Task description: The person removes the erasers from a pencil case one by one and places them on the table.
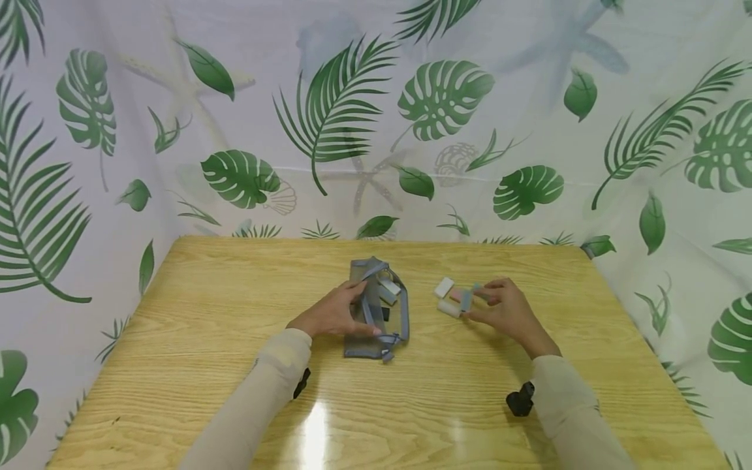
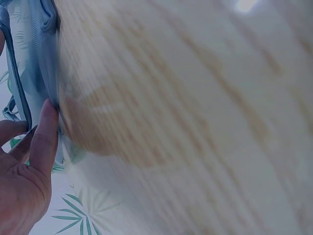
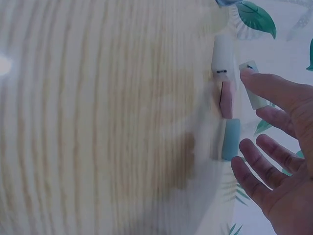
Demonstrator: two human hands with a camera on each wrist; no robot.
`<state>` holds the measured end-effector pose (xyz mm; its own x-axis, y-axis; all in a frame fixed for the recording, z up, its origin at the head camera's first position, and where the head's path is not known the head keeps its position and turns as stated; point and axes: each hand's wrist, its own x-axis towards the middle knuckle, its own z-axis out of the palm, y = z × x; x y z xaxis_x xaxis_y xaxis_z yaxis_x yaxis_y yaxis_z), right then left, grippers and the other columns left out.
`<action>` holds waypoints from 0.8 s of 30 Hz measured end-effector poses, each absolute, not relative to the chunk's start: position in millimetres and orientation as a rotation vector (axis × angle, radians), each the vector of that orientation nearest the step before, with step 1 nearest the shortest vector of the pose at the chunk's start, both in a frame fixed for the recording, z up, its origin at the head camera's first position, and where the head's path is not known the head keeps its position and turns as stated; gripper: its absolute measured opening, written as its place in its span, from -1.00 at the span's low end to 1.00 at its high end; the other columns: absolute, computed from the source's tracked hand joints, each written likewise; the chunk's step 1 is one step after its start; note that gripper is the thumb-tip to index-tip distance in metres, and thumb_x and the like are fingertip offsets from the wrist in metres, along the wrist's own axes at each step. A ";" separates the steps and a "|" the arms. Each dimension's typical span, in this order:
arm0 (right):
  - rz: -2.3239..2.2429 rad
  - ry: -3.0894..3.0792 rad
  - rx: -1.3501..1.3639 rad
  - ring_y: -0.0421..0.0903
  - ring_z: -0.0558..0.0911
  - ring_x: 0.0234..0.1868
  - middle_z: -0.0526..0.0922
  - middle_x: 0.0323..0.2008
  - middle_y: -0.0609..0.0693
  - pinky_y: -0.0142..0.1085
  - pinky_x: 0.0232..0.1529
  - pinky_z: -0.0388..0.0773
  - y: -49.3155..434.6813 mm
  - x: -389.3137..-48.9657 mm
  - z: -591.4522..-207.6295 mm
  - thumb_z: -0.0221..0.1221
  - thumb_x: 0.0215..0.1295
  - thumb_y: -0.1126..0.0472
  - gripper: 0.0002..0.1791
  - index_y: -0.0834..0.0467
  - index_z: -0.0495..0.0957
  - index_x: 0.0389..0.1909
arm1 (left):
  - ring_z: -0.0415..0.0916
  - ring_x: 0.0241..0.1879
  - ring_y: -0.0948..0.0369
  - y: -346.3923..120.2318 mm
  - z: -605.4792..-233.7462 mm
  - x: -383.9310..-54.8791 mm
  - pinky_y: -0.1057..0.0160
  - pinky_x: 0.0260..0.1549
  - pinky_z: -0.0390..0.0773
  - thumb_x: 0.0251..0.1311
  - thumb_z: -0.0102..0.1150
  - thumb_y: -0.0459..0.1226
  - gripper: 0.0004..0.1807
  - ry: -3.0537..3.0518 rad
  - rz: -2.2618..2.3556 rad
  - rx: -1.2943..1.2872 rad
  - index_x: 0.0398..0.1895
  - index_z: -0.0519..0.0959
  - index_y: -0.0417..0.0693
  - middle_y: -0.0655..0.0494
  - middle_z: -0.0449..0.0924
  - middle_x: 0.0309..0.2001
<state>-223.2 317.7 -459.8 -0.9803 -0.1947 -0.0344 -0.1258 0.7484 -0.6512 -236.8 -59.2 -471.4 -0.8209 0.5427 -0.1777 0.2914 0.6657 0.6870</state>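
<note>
Cream sleeves point(image 1: 252, 391) nearest. Left hand point(image 1: 336, 311), thumb and fingers spread, grips grey-blue rectangular mesh pouch point(image 1: 404, 320), likely keeping its mouth parted. Right hand point(image 1: 508, 312), pouch's 3 o'clock: thumb, index clamped on pale rectangular block point(image 3: 255, 99), other fingers apart.

White leaf-print backdrop point(image 1: 376, 124) behind wood-grain table point(image 1: 411, 405)

Left grip point(image 2: 25, 183) — on blue pouch point(image 2: 43, 58)
</note>
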 end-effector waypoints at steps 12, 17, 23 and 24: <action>-0.993 2.906 -0.276 0.34 0.58 -0.04 0.36 0.18 0.44 0.14 -0.05 0.62 333.6 -215.8 -467.5 0.47 0.20 0.13 -0.41 0.44 0.61 0.12 | 0.04 0.52 -0.13 -59.8 -473.4 -237.6 -0.10 0.41 0.24 0.06 0.48 0.16 0.24 2.504 0.952 0.644 0.63 -0.02 -0.14 -0.17 -0.05 0.59; -0.999 2.910 -0.266 0.32 0.58 -0.06 0.36 0.16 0.43 0.11 -0.09 0.64 338.4 -215.0 -469.7 0.47 0.20 0.14 -0.41 0.44 0.60 0.13 | 0.02 0.53 -0.13 -60.6 -475.0 -239.4 -0.11 0.41 0.23 0.06 0.48 0.17 0.24 2.507 0.946 0.661 0.63 -0.03 -0.14 -0.18 -0.05 0.59; -0.984 2.904 -0.277 0.33 0.59 -0.07 0.36 0.15 0.46 0.13 -0.09 0.64 340.8 -214.2 -470.4 0.47 0.20 0.14 -0.41 0.46 0.59 0.13 | 0.03 0.53 -0.12 -60.8 -475.8 -239.4 -0.10 0.41 0.24 0.05 0.48 0.18 0.25 2.501 0.945 0.646 0.64 -0.03 -0.13 -0.16 -0.06 0.59; -0.979 2.903 -0.277 0.33 0.59 -0.07 0.36 0.16 0.46 0.13 -0.09 0.64 341.0 -213.9 -470.4 0.47 0.21 0.14 -0.40 0.46 0.59 0.13 | 0.03 0.53 -0.12 -60.6 -475.8 -239.3 -0.10 0.41 0.23 0.04 0.48 0.18 0.25 2.501 0.947 0.642 0.64 -0.03 -0.12 -0.15 -0.06 0.59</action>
